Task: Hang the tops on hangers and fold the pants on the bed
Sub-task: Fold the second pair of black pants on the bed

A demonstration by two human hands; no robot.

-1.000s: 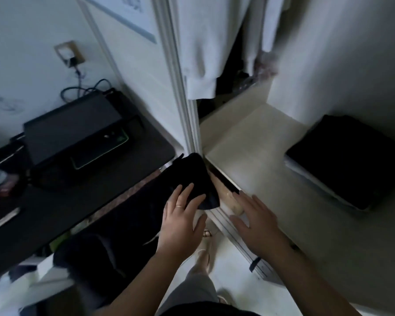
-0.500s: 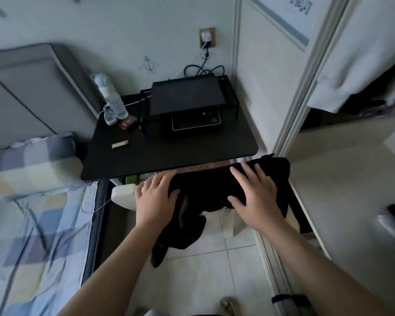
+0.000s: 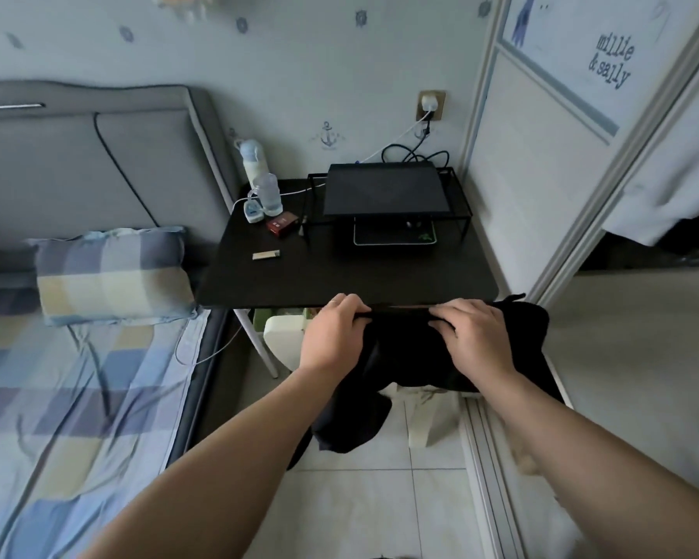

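A black garment (image 3: 404, 357) hangs in front of me, just below the front edge of the black side table (image 3: 340, 276). My left hand (image 3: 331, 336) grips its top edge on the left, fingers curled over the fabric. My right hand (image 3: 475, 340) grips the same edge on the right. The cloth droops between and below my hands toward the tiled floor. Whether it is a top or pants cannot be told. The bed (image 3: 69, 397) with a blue checked sheet lies to the left.
A checked pillow (image 3: 114, 272) lies at the grey headboard. The table carries a black wire shelf (image 3: 384, 195), bottles (image 3: 261, 183), a red box and a lighter. The open wardrobe (image 3: 642, 357) with a hanging white garment (image 3: 678, 187) is to the right.
My view has swung left from the wardrobe toward the bed and table. Both hands went from lying flat on the black garment to gripping its top edge with curled fingers.
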